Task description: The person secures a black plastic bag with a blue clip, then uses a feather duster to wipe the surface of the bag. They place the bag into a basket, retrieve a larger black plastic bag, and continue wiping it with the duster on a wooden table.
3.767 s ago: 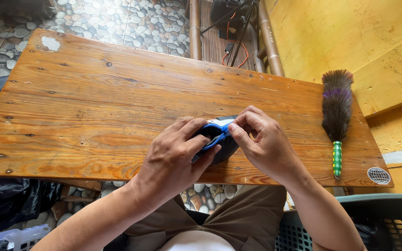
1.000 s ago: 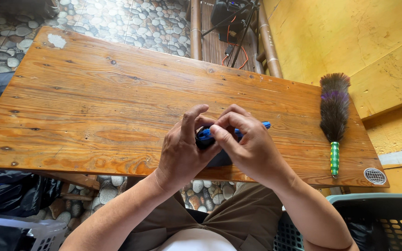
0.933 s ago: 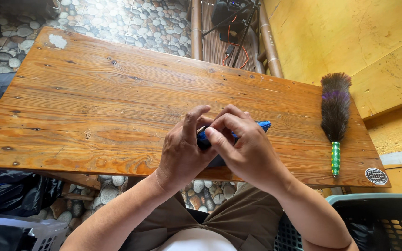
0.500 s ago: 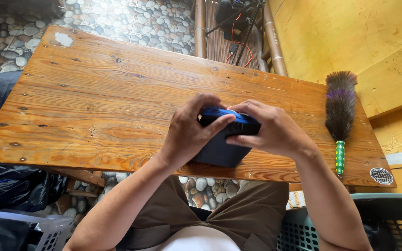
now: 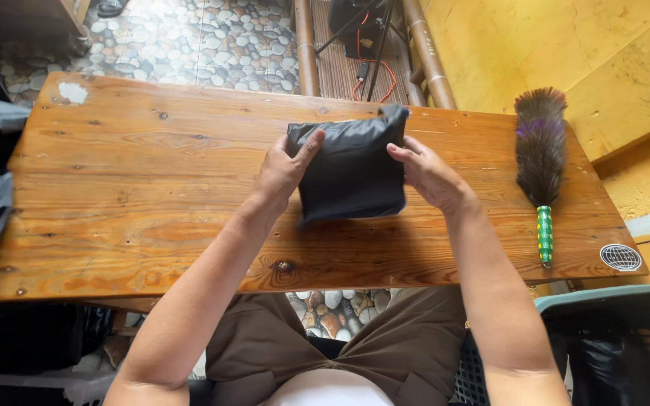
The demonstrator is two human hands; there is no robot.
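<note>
I observe the left hand [image 5: 281, 170] and right hand [image 5: 428, 173] gripping a black folded pouch [image 5: 350, 173] on the worktop [image 5: 129, 188], feather duster [image 5: 540, 158] at 3 o'clock.

I logged a home patio or yard: pebble-mosaic floor [image 5: 212, 37], yellow wall [image 5: 566, 45], rough plank table [image 5: 114, 188], feather duster [image 5: 539, 158], plastic laundry basket [image 5: 626, 331] beside my seat

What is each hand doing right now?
Left hand: holding the left edge of the black pouch.
Right hand: holding the pouch's right edge.
</note>
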